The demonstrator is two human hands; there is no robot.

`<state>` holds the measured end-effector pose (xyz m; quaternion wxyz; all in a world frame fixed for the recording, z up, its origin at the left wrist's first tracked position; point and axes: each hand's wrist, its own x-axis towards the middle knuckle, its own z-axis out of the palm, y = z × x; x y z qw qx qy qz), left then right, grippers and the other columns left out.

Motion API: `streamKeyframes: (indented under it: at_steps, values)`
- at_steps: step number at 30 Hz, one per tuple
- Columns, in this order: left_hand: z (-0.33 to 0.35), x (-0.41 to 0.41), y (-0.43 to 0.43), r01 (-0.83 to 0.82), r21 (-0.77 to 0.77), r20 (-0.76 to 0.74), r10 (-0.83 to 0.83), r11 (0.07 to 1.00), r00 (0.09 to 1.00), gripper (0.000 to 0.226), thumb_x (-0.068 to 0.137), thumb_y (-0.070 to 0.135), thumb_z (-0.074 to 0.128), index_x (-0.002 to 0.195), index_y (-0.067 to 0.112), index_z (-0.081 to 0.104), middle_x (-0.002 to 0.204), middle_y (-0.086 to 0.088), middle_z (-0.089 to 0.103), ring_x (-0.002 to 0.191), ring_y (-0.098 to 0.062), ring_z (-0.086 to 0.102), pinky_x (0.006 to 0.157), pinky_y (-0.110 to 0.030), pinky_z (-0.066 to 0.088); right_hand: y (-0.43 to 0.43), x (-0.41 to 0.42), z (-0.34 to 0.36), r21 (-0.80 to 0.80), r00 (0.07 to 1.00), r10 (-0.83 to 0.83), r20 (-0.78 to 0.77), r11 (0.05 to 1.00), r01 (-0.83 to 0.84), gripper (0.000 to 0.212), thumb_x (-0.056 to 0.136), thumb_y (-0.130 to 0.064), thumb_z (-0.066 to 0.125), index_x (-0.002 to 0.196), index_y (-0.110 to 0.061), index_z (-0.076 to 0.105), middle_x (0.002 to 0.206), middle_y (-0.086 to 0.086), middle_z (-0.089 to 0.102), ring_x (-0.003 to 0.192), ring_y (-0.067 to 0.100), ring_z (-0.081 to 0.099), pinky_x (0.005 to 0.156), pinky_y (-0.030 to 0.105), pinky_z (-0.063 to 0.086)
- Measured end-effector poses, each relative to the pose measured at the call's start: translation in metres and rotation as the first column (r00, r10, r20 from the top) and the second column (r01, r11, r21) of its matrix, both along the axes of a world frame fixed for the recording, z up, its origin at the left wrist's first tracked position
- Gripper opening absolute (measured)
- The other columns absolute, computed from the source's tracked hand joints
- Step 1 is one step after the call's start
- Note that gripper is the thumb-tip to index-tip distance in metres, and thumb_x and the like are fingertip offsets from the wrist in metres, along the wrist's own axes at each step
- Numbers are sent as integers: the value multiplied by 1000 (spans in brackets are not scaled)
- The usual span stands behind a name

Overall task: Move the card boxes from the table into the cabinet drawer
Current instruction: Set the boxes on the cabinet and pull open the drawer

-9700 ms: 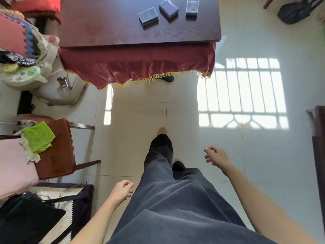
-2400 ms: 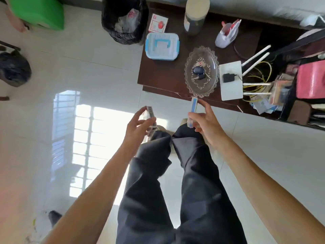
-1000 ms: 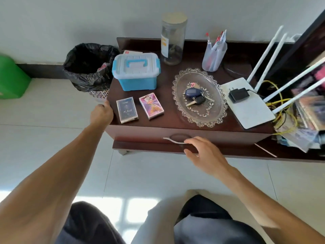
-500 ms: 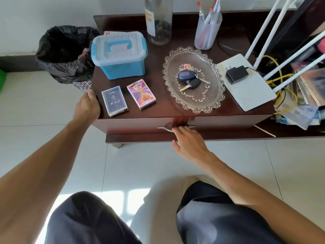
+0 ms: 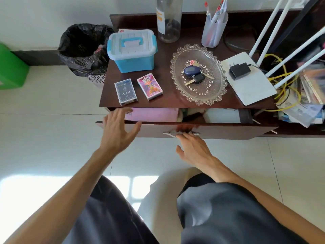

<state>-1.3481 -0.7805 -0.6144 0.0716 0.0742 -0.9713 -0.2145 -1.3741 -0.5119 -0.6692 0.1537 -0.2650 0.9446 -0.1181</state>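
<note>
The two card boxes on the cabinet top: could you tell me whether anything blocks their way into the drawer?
Nothing visible does. The dark card box and pink card box lie just behind the part-open drawer, though a pink cloth already fills its left side.

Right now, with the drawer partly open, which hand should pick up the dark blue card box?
Left. The left hand is open and free above the drawer's left end, just in front of the dark blue card box. The right hand has its fingers on the metal drawer handle.
</note>
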Motion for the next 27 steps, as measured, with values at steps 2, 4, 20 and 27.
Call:
streamKeyframes:
  at_steps: [2,4,20,27]
  values:
    - [-7,11,11,154,-110,181,-133,982,975,56,86,65,52,126,26,58,122,4,67,118,-19,56,108,-42,31,5,14,8,-86,998,-6,58,996,11,45,95,-31,59,137,-13,58,135,3,65,120,24,62,98,38,52]
    - [-11,18,17,161,-208,210,-117,965,971,54,85,72,47,114,31,67,113,9,72,109,-17,59,102,-41,33,19,24,19,-205,1000,-16,24,978,21,38,94,-30,62,130,-17,65,126,-2,71,112,19,66,94,35,53]
    - [0,51,27,61,-57,202,-48,997,978,48,76,72,51,100,39,75,104,13,75,97,-17,60,91,-36,35,144,9,45,-62,944,-325,-54,945,321,51,85,-68,60,110,-26,75,103,-6,78,96,20,69,88,38,41]
    - [-2,77,28,67,-44,192,-57,997,980,55,72,76,48,96,36,77,97,16,77,92,-15,63,84,-36,39,149,39,46,-135,928,-371,22,919,370,46,84,-66,65,107,-28,77,103,-10,77,98,16,65,83,31,34]
